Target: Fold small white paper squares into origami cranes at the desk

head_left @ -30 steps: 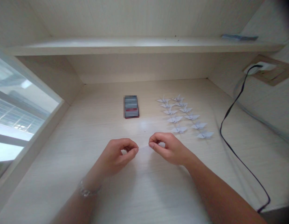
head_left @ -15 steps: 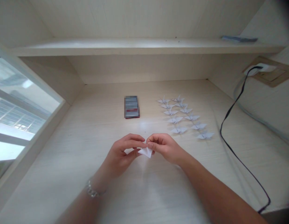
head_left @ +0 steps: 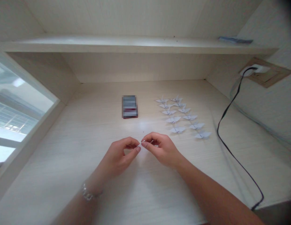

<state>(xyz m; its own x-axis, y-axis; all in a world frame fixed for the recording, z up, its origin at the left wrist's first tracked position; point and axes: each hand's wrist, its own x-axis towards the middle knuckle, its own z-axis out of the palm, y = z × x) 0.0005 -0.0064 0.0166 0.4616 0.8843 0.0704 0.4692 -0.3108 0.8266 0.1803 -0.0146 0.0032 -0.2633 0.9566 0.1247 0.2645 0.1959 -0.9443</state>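
Note:
My left hand (head_left: 120, 154) and my right hand (head_left: 159, 148) meet just above the pale wooden desk (head_left: 77, 162). Both pinch a small folded piece of white paper (head_left: 142, 142), of which only a thin edge shows between the fingertips. A bracelet (head_left: 86, 193) sits on my left wrist. To the right of my hands, several finished white paper cranes (head_left: 181, 115) lie in two rows on the desk.
A small dark, blurred-out pack (head_left: 129, 107) lies at the desk's middle back. A black cable (head_left: 230, 150) runs from a wall socket (head_left: 255, 69) down across the desk's right side. A shelf (head_left: 136, 45) spans above; a window (head_left: 16, 115) is at left.
My hands were apart with the paper stretched between them, then came together with a white folded corner showing. Now only a thin edge of the paper shows between the fingertips.

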